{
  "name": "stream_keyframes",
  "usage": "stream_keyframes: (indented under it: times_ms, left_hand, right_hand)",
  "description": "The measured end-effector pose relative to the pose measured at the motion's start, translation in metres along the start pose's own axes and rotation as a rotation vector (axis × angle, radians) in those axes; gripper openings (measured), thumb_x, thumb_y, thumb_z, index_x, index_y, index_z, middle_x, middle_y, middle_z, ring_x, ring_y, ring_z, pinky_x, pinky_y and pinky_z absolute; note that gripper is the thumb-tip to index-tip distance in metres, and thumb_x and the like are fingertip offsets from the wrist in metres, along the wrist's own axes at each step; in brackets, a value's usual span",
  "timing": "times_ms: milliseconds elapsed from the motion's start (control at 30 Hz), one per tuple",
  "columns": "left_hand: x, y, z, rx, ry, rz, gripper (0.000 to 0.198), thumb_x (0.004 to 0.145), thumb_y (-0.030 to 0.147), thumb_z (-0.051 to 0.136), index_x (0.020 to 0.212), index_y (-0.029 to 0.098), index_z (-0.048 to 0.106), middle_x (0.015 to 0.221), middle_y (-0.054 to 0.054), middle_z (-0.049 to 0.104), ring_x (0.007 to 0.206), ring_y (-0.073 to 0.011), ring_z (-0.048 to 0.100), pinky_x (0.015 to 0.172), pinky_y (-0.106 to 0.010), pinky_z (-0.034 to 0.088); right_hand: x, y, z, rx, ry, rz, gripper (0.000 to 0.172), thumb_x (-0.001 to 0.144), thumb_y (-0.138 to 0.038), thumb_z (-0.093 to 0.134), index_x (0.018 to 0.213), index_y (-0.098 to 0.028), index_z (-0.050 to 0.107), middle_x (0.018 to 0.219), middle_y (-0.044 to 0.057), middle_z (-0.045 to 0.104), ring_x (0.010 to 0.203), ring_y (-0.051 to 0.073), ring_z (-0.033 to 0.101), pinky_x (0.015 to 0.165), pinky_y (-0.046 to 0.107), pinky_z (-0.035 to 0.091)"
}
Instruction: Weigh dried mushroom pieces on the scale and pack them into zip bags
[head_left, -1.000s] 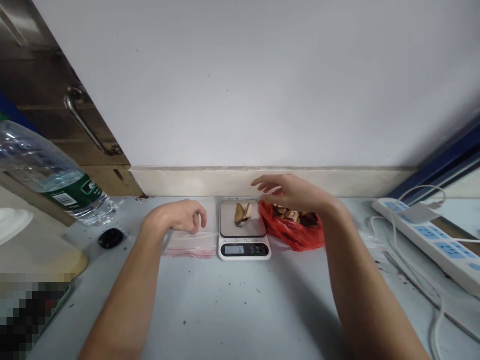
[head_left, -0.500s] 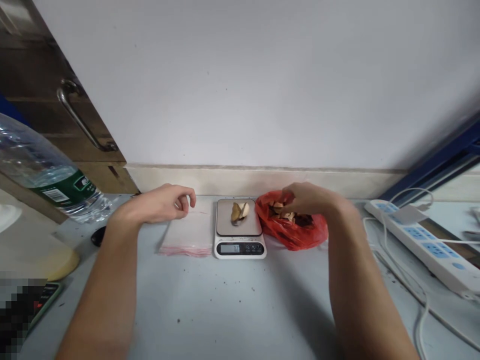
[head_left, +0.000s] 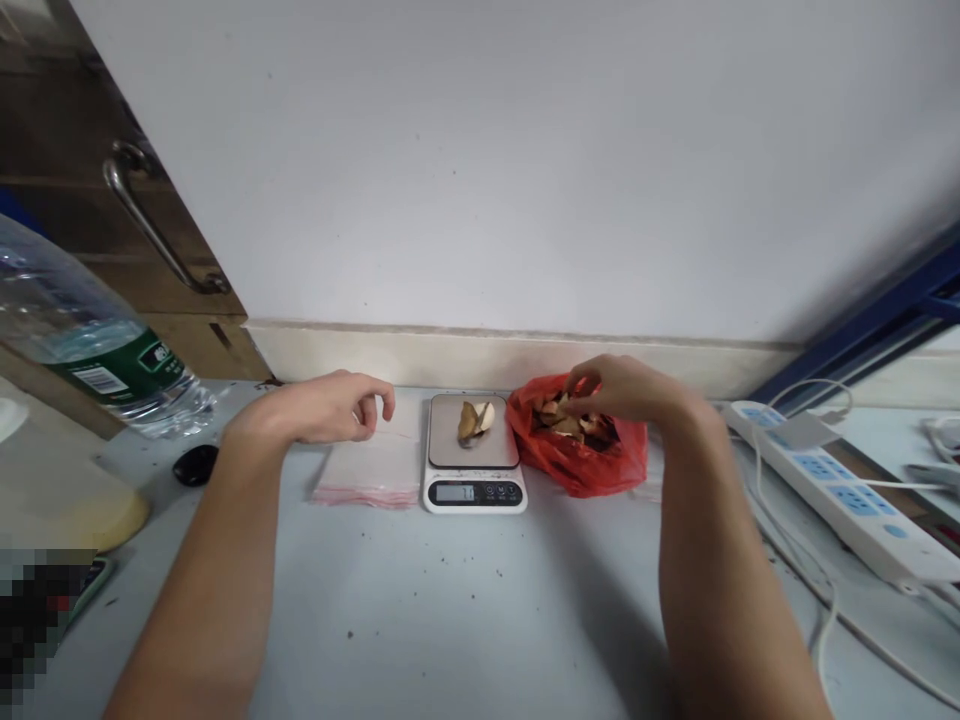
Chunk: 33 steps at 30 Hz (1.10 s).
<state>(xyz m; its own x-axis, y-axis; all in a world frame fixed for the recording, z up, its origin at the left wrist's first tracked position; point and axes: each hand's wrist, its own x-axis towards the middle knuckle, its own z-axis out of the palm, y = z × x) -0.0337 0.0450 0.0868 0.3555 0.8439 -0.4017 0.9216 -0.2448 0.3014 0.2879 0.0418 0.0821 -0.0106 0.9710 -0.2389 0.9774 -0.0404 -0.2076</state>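
My left hand (head_left: pixel 337 408) hovers over a stack of clear plastic zip bags (head_left: pixel 367 470); its fingers are loosely curled and apart, with nothing held. To the right of the bags stands a white kitchen scale (head_left: pixel 475 497). Dried brown and cream slices (head_left: pixel 475 422), perhaps mushroom, lie on its plate, and digits show on the display. Beside the scale an opened red plastic bag (head_left: pixel 577 475) holds several similar dried pieces (head_left: pixel 577 420). My right hand (head_left: pixel 619 388) is over the mouth of this bag, thumb and fingers apart, with the fingertips close to the pieces.
At the left are a large water bottle (head_left: pixel 112 350), a black round cap (head_left: pixel 196 465) and a whitish container (head_left: pixel 67 480). A white power strip (head_left: pixel 840 490) with cables lies at the right. Behind the table rises a wall (head_left: pixel 480 180); dark crumbs dot the tabletop.
My right hand has lifted slightly from among the pieces in the red bag, and more of them show. The left hand stays above the bags. The view has shifted slightly.
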Motion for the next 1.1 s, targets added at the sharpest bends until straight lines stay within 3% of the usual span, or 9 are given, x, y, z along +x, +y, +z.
stream_keyframes:
  times_ms: [167,333,500,633,833,933,1100]
  left_hand:
    - [0.003,0.000,0.002,0.024,-0.012,0.008,0.029,0.063,0.020,0.051,0.089,0.025,0.061,0.084,0.001,0.072,0.075,-0.0191,0.064,0.064,-0.026,0.044]
    - [0.003,0.000,0.003,0.023,-0.038,0.002,0.032,0.061,0.020,0.051,0.090,0.024,0.060,0.084,0.001,0.071,0.074,-0.0192,0.063,0.062,-0.026,0.043]
    - [0.002,0.001,0.004,0.041,-0.028,0.015,0.031,0.059,0.020,0.050,0.088,0.024,0.060,0.079,0.001,0.069,0.073,-0.0193,0.062,0.062,-0.026,0.042]
    - [0.002,0.001,0.003,0.040,-0.025,0.011,0.032,0.059,0.021,0.050,0.089,0.025,0.060,0.082,0.001,0.071,0.074,-0.0195,0.063,0.062,-0.026,0.042]
    - [0.000,0.004,0.001,0.035,-0.019,-0.022,0.030,0.060,0.020,0.050,0.089,0.025,0.060,0.086,0.001,0.074,0.075,-0.0195,0.066,0.064,-0.026,0.045]
    - [-0.001,0.003,0.001,0.045,-0.007,-0.016,0.029,0.061,0.021,0.051,0.088,0.025,0.061,0.088,0.001,0.075,0.076,-0.0197,0.067,0.063,-0.025,0.045]
    - [0.000,0.001,0.003,0.058,-0.003,0.000,0.030,0.062,0.019,0.051,0.090,0.025,0.062,0.084,0.002,0.074,0.072,-0.0179,0.065,0.060,-0.024,0.043]
  right_hand:
    - [-0.013,-0.023,-0.003,0.164,0.083,-0.140,0.015,0.087,-0.027,0.069,0.098,-0.020,0.076,0.092,0.004,0.080,0.080,0.018,0.072,0.067,0.023,0.052]
    - [-0.006,-0.049,0.012,0.170,-0.025,-0.242,0.009,0.085,-0.017,0.071,0.093,-0.018,0.074,0.090,0.005,0.079,0.077,0.016,0.071,0.060,0.021,0.049]
    - [0.002,-0.062,0.024,0.129,-0.090,-0.209,0.016,0.082,-0.013,0.070,0.097,-0.018,0.073,0.095,0.007,0.080,0.077,0.018,0.071,0.057,0.023,0.047]
    - [0.003,-0.060,0.024,0.167,-0.113,-0.201,0.019,0.081,-0.011,0.072,0.098,-0.018,0.073,0.095,0.006,0.080,0.079,0.018,0.072,0.060,0.023,0.048]
    - [0.000,-0.047,0.015,0.284,0.013,-0.178,0.017,0.087,-0.015,0.064,0.102,-0.019,0.071,0.090,0.005,0.080,0.074,0.017,0.070,0.057,0.023,0.049]
    - [-0.004,-0.046,0.011,0.244,0.059,-0.161,0.019,0.087,-0.014,0.065,0.104,-0.019,0.073,0.096,0.006,0.080,0.078,0.017,0.071,0.063,0.023,0.050]
    - [0.000,-0.042,0.013,0.158,0.013,-0.154,0.028,0.083,-0.012,0.065,0.108,-0.020,0.076,0.106,0.007,0.079,0.087,0.019,0.072,0.064,0.023,0.050]
